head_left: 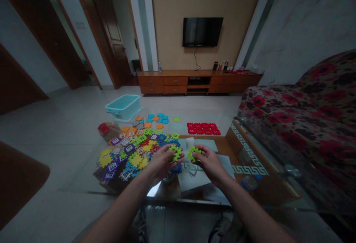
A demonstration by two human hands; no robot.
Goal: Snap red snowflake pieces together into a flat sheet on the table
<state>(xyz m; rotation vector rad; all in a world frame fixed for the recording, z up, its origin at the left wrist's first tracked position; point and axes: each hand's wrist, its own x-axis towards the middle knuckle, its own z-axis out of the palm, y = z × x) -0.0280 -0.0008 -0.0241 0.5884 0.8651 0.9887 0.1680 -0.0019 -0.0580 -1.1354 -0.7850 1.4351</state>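
The fingers (169,155) of a person's left hand (162,162) curl firmly around 1 green plastic puzzle piece (176,153), while the fingers (199,153) of the right hand (209,163) close on a 2nd green piece (194,153). The 2 pieces are held just apart, above a glass coffee table (248,169) and loose white papers (198,178). Just left of the hands, a large heap of plastic pieces (126,157) in yellow, purple, blue and green spreads across the table's far left side. Beyond the heap, blue and orange pieces (155,121) and a patch of red pieces (203,128) lie on the tile floor (66,124), near a pale blue plastic tub (123,107). A red flowered sofa (294,109) stands to the right. A long wooden TV cabinet (199,82) lines the far wall beneath a dark wall-mounted TV (202,32).
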